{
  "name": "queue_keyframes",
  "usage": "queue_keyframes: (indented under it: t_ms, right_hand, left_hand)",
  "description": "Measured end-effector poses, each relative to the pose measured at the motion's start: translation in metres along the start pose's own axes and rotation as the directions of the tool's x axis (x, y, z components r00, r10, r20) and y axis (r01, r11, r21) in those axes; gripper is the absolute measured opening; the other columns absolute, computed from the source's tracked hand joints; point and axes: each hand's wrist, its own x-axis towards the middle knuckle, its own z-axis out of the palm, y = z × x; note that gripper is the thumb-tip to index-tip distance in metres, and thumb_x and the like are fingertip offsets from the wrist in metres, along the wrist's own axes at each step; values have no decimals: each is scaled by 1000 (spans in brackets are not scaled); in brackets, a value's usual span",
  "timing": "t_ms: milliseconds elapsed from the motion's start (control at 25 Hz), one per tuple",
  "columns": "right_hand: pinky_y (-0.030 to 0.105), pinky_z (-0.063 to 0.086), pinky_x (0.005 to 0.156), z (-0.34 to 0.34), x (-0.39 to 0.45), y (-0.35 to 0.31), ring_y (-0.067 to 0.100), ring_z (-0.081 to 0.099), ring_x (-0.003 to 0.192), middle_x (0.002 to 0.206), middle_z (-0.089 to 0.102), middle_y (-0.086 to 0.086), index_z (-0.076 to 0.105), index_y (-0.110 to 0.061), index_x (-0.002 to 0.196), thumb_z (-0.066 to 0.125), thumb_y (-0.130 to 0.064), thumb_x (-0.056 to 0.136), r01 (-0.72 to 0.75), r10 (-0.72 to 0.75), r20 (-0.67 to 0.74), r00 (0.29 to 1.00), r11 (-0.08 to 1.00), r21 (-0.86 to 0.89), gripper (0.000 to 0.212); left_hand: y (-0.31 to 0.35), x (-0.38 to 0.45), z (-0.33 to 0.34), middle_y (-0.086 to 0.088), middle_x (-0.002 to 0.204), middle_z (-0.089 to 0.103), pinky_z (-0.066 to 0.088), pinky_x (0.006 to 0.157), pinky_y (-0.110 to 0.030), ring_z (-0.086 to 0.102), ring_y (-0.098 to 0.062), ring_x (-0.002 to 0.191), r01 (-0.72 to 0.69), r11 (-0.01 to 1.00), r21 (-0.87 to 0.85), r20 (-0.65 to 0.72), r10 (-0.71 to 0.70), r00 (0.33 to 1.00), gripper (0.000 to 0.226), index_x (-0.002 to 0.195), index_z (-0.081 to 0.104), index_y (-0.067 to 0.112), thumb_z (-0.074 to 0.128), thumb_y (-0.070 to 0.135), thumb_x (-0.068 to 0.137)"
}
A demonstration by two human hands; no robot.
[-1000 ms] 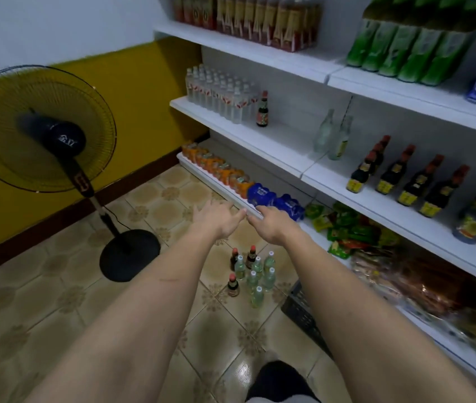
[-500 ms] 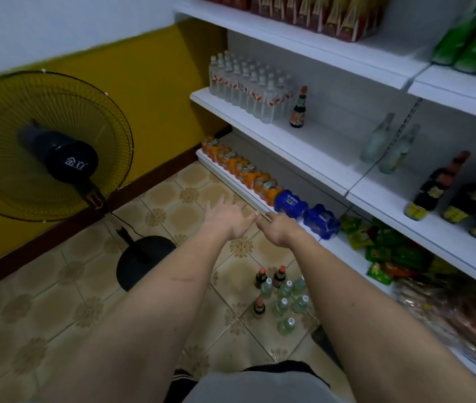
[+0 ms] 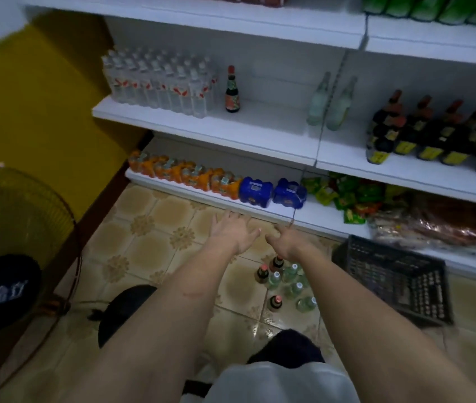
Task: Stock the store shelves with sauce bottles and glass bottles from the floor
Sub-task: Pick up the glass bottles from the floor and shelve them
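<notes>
Yellow fan cage (image 3: 13,205) fills my left edge. On the middle shelf (image 3: 231,132) a block of clear water bottles (image 3: 158,82) stands leftmost, then one dark sauce bottle (image 3: 232,91), two glass bottles (image 3: 329,103), and rows of dark sauce bottles with yellow labels (image 3: 422,132). Below sit orange drink packs (image 3: 184,177), two blue packs (image 3: 271,191) and green snack bags (image 3: 347,193). My left hand (image 3: 232,234) hangs over the tiles with fingers spread wide, holding nothing; my right hand (image 3: 287,241) beside it is loosely curled and empty. Under my right wrist, sauce and glass bottles (image 3: 286,283) cluster upright on the floor. Right of them lies a black crate (image 3: 390,280), tilted; its contents I cannot tell.
</notes>
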Motion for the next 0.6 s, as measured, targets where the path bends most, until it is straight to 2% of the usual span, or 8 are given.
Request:
queue_keyframes:
  t_ms: [160,320,400,600]
  right_hand:
    - [45,26,117,-17,11,8,32,26,146,163,21,10,23,-22,156,38,-49,101,-129,138,-78,987,985,115,63]
    - [46,22,120,-29,34,33,32,22,148,162,23,12,25,-22,155,37,-51,100,-240,265,-96,959,946,217,64]
    - [45,23,119,-38,48,33,32,25,147,161,24,12,24,-21,155,39,-48,100,-279,304,-57,951,922,269,63]
    - [43,31,116,-69,94,25,33,31,144,160,26,14,22,-16,156,46,-41,100,-262,298,-18,954,865,427,66]
  left_hand:
    - [0,41,-7,-7,158,30,13,119,-55,14,-28,149,-145,985,98,38,142,989,65,151,31,26,28,61,97]
    - [33,87,-20,-6,157,34,13,118,-54,17,-27,148,-303,938,167,62,297,953,64,149,33,26,25,62,97]
    - [42,110,-28,-5,154,37,16,118,-54,20,-27,147,-343,925,162,74,335,939,63,149,34,27,25,62,97]
    - [49,169,-44,-7,154,39,17,117,-53,23,-28,146,-363,907,212,99,350,932,63,147,37,27,26,63,96]
